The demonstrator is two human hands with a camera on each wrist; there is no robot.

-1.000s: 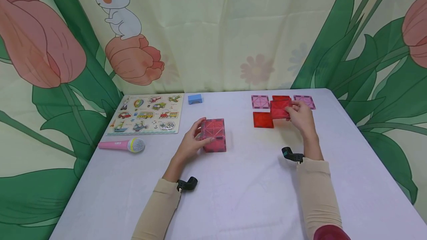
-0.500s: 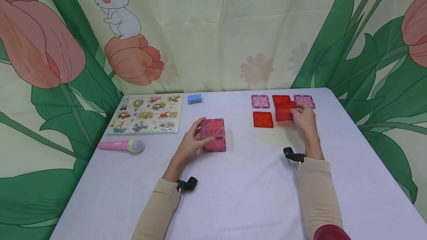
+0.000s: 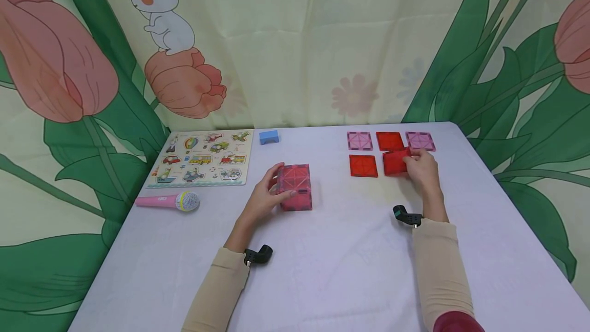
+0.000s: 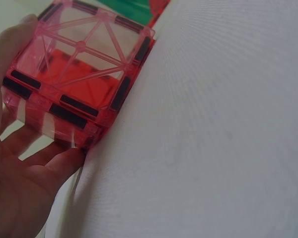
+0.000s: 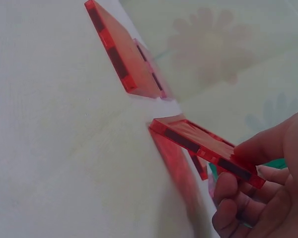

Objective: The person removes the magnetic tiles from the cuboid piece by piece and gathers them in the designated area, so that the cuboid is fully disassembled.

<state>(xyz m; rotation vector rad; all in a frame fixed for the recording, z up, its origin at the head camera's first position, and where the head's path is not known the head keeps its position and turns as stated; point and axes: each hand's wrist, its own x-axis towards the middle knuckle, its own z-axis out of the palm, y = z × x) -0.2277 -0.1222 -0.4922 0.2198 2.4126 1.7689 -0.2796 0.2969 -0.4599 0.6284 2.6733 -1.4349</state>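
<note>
My left hand (image 3: 264, 198) grips a translucent pinkish-red box of magnetic tiles (image 3: 295, 187) from its left side, thumb at the near side. In the left wrist view, the box's top tile (image 4: 80, 45) shows crossed ribs and black magnet strips, and an orange-red panel shows through it. At the right, my right hand (image 3: 422, 169) pinches a red magnetic tile (image 3: 395, 163) between thumb and fingers. That tile (image 5: 203, 144) is tilted in the right wrist view, its near edge raised above the cloth. Two more red tiles (image 3: 363, 166) (image 3: 389, 141) lie flat beside it.
Two pink-purple tiles (image 3: 360, 141) (image 3: 420, 141) lie along the table's back edge. A small blue block (image 3: 269, 137) stands left of them. Farther left are a vehicle picture puzzle board (image 3: 203, 159) and a pink toy microphone (image 3: 168, 201). A printed curtain (image 3: 295, 55) hangs behind the white-clothed table (image 3: 322, 270).
My right hand has brought the red tile nearer to me and slightly right, uncovering the red tile at the back. My left hand and the box have stayed in place.
</note>
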